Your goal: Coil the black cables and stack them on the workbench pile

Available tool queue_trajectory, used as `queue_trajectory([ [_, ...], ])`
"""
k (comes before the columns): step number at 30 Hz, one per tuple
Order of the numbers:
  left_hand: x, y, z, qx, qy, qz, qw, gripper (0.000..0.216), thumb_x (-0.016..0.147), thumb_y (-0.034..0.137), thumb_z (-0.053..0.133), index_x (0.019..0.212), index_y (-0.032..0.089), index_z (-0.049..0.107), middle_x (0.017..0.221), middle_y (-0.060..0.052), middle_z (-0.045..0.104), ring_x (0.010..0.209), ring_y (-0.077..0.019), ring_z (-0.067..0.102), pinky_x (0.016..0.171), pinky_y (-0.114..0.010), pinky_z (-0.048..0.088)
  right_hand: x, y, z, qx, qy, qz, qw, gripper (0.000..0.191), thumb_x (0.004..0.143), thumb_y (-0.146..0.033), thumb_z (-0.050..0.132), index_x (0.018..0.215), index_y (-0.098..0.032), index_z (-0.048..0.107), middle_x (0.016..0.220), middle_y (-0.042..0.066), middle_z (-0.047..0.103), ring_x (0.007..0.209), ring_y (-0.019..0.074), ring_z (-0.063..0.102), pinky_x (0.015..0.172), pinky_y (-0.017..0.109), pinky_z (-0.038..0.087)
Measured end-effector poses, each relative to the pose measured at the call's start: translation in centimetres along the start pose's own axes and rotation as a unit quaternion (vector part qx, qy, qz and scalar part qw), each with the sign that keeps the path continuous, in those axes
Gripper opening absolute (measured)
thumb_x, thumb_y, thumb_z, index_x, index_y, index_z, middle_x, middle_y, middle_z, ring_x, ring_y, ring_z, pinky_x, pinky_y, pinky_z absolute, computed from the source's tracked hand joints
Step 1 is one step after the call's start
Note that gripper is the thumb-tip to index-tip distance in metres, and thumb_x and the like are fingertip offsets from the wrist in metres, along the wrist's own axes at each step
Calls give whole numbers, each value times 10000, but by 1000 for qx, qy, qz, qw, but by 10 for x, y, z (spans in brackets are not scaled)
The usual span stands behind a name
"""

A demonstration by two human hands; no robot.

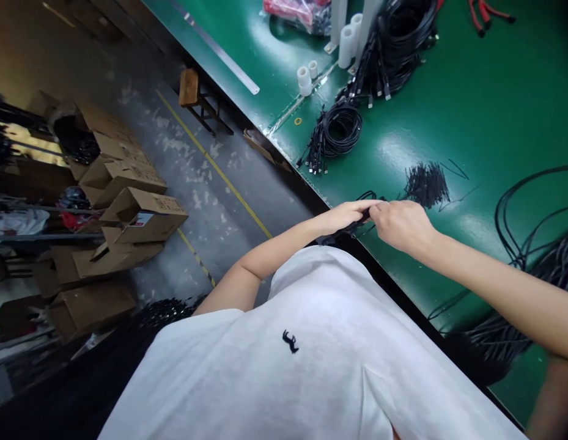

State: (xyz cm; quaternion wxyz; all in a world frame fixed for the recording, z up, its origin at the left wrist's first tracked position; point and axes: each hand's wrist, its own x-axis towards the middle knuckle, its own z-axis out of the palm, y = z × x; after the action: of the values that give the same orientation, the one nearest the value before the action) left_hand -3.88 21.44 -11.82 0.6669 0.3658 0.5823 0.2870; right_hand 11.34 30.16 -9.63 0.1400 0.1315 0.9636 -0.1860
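Both my hands meet at the near edge of the green table (494,110). My left hand (345,215) and my right hand (403,226) are closed, fingertips together, on a thin black cable (357,227) that runs between them. Just beyond the hands lies a small heap of short black ties (425,182). A coiled bundle of black cables (336,131) with plugs lies farther back on the table. A large pile of loose black cables (540,269) lies to the right, by my right forearm.
More black cable bundles (398,43), white plastic tubes (345,46) and a red-filled bag (297,12) sit at the table's far side. Left of the table, on the concrete floor, stand open cardboard boxes (128,208) and a wooden stool (196,98).
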Motion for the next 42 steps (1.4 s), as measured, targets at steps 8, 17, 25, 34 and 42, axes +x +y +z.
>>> queue_trajectory([
  [8,23,-12,-2,472,-3,73,878,444,851,230,647,1284,131,629,1062,-175,697,1051,-333,632,892,-439,430,-4,14,28,-42,-2,-26,999,227,885,-88,427,833,-86,648,758,126,662,655,213,587,586,309,231],
  [17,25,-19,44,397,-59,-40,915,288,919,325,576,888,82,727,925,-170,730,803,-244,685,596,-310,404,18,27,42,-83,-116,-44,989,197,889,-86,462,759,-102,610,724,149,610,664,224,546,598,306,231],
  [25,4,-37,-2,311,107,2,944,467,901,431,614,1255,150,497,894,-47,672,783,-210,654,631,-286,428,22,35,22,-128,-5,-204,971,334,956,-54,349,844,-119,658,722,93,579,681,206,452,635,344,213],
  [34,-23,-2,-32,478,34,191,856,405,872,297,647,1257,178,604,1206,-122,641,1204,-313,561,990,-468,409,20,14,22,-109,99,-323,935,268,963,-107,433,796,-159,636,744,69,575,689,197,411,658,354,234],
  [42,-8,-22,-11,526,77,43,846,391,929,398,553,1086,53,650,1027,-214,672,985,-311,651,865,-415,459,47,17,28,-96,22,-133,986,196,863,-102,467,746,-126,622,682,89,571,629,182,431,644,333,214],
])
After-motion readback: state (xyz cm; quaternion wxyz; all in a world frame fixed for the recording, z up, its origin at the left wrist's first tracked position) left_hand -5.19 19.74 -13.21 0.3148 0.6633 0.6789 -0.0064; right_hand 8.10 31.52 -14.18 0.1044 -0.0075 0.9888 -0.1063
